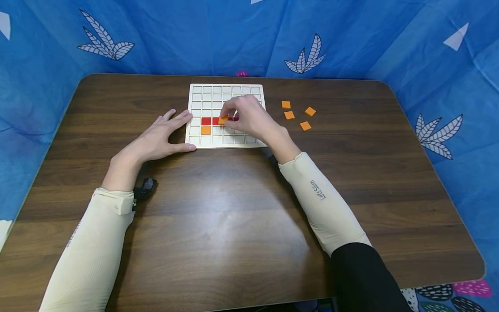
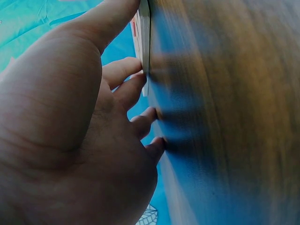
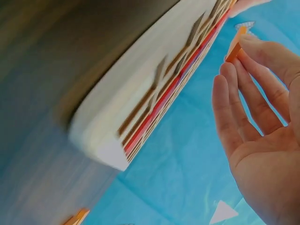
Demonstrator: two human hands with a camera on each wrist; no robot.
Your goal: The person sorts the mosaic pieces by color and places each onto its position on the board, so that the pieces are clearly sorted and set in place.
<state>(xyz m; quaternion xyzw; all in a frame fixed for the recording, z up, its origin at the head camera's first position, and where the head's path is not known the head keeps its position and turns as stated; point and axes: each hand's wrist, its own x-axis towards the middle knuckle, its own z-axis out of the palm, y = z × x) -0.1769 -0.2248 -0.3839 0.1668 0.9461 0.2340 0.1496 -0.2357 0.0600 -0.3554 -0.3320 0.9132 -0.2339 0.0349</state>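
Note:
A white grid board of square cells lies on the table, with a row of red tiles across it. One orange tile sits in a cell just below the row's left end. My right hand pinches another orange tile between thumb and fingertips over the red row; in the right wrist view this tile is held above the board's surface. My left hand is spread at the board's left side, thumb at the lower left corner and fingertips right at the left edge.
Several loose orange tiles lie on the brown wooden table, right of the board. A blue patterned cloth hangs behind the table and along its sides. A black wrist device sits at the left wrist.

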